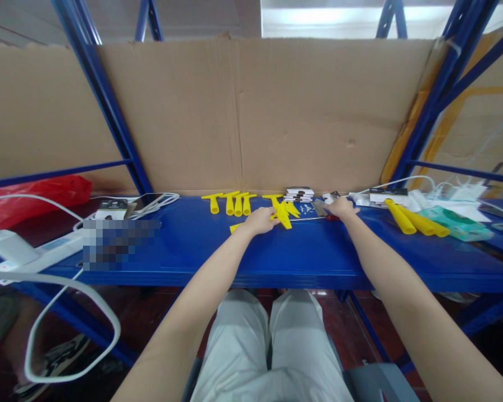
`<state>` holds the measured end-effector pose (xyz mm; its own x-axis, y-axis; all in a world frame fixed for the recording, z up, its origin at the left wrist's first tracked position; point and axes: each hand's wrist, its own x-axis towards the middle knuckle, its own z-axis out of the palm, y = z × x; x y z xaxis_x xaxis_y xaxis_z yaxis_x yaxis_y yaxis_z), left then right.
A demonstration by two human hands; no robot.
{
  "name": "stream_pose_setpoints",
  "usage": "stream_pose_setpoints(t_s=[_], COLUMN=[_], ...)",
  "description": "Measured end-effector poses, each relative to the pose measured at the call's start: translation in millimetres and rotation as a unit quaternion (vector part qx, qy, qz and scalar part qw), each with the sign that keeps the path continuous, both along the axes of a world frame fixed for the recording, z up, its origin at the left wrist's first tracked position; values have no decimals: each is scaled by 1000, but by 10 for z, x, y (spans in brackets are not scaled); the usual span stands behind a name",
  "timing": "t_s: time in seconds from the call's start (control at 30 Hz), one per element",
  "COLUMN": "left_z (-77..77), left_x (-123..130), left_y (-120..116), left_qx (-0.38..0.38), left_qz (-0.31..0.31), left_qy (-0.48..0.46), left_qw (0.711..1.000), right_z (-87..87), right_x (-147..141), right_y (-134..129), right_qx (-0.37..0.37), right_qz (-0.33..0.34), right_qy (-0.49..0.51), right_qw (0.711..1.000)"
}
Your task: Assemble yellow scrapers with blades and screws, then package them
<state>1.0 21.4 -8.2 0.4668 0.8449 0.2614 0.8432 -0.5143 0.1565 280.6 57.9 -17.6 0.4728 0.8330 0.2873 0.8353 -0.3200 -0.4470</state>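
Bench point(293, 251), left hand point(260, 220), yellow piece point(284, 218) part-hidden

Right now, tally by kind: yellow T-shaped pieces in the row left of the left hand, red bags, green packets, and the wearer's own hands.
Yellow T-shaped pieces in that row: 4
Red bag: 1
Green packet: 1
Left hand and right hand: 2
Total: 8

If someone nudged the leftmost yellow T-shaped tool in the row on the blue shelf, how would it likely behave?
The leftmost yellow T-shaped tool would probably stay stiff, since it looks moulded and straight. Its round handle might rock a little, but the wide crossbar should keep it from rolling far.
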Motion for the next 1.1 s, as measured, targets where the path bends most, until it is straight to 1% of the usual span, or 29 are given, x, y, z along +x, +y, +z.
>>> stream_pose_setpoints(t_s=[0.07,0.13,0.2,0.4,0.63,0.77,0.87,1.0,1.1], left_z=[-2,-2,0,5,21,23,18,17,19], left_x=[0,1,0,-12,-6,-7,-12,-15,-11], left_y=[2,3,3,12,-1,-1,3,-2,-10], left_qx=[2,2,3,11,3,1,3,5,5], left_qz=[-1,0,0,-1,5,4,0,-2,-2], left_qy=[0,-2,-3,-6,-11,-16,-17,-18,-27], left_qw=[1000,1000,1000,1000,1000,1000,1000,1000,1000], right_z=[91,154,179,140,131,115,106,120,149], right_x=[-31,-48,-51,-38,-21,7,3,-54,-125], right_y=[-67,-111,-128,-109,-92,-59,-34,-29,-49], right_qx=[-32,-20,0,41,36,56,86,139,183], right_qz=[-17,-16,-11,0,0,22,43,87,128], right_qy=[34,52,59,51,56,63,83,118,158], right_qw=[999,998,998,998,998,996,992,979,962])
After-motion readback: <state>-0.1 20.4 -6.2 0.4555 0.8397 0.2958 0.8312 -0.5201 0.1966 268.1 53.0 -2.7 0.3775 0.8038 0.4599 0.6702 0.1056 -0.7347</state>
